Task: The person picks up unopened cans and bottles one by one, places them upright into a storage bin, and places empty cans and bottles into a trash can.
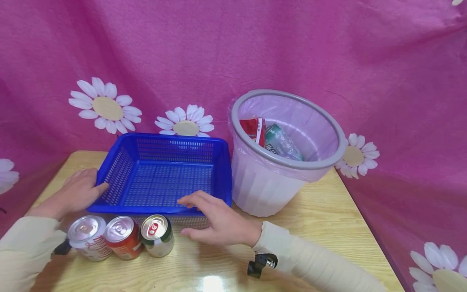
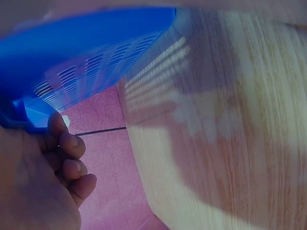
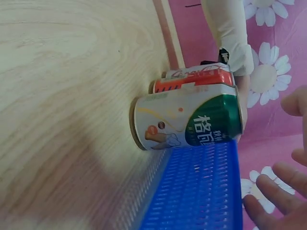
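Two pale sleeves [image 1: 321,259] reach in from the near side of the table [image 1: 313,227], one over its left edge, the other slanting in from the right. The left grip [image 1: 78,190], a bare hand, is clamped on the left side of the blue basket [image 1: 168,182], by the table's left edge: its thumb lies over the rim near the basket's near left corner, and its fingers curl along the outside of the wall. The right grip [image 1: 219,223] holds nothing; its thumb and slightly bent fingers stand apart, pointing left around the basket's near rim. Whether a fingertip touches that rim, I cannot tell.

On the near side of the basket, toward the table's left edge, three cans stand upright in a row: a white can [image 1: 88,239], an orange can [image 1: 123,239] and a green-and-white can [image 1: 157,237], the last nearest the right thumb. Just right of the basket, toward the table's far right corner, stands a lined bin [image 1: 262,186] with a red packet [image 1: 251,129] and a green wrapper [image 1: 281,142] inside.
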Action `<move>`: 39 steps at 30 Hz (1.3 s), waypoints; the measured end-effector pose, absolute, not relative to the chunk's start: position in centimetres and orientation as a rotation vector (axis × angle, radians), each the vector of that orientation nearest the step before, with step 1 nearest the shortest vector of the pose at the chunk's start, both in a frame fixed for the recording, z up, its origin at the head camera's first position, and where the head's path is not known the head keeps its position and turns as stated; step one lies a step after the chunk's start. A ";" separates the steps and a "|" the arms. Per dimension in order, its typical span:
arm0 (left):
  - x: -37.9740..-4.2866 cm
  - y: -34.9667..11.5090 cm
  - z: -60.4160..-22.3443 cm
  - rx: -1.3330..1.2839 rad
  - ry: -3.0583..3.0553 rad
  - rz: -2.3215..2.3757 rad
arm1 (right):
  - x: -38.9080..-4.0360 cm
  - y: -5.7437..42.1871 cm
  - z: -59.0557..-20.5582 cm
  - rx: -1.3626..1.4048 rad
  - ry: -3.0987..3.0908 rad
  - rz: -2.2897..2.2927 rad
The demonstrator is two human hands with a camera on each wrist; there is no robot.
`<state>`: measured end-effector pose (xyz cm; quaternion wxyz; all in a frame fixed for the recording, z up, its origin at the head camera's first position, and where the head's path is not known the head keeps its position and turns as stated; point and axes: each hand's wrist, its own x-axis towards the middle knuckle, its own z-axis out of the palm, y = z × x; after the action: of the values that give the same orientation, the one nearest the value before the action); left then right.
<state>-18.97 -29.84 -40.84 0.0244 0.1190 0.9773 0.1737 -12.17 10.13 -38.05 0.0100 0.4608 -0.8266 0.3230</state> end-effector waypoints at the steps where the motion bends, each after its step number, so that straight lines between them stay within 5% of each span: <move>1: -18.9 -29.8 -40.8 0.370 3.023 0.543 | -12.1 10.1 -38.2 1.434 -2.575 1.021; 39: -19.0 -29.8 -40.7 0.370 3.021 0.543 | -11.0 2.4 -40.3 1.223 -2.652 1.134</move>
<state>-18.97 -29.81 -40.71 0.0252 0.1195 0.9769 0.1755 -11.03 2.37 -40.28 0.0043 0.3904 -0.8465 0.3620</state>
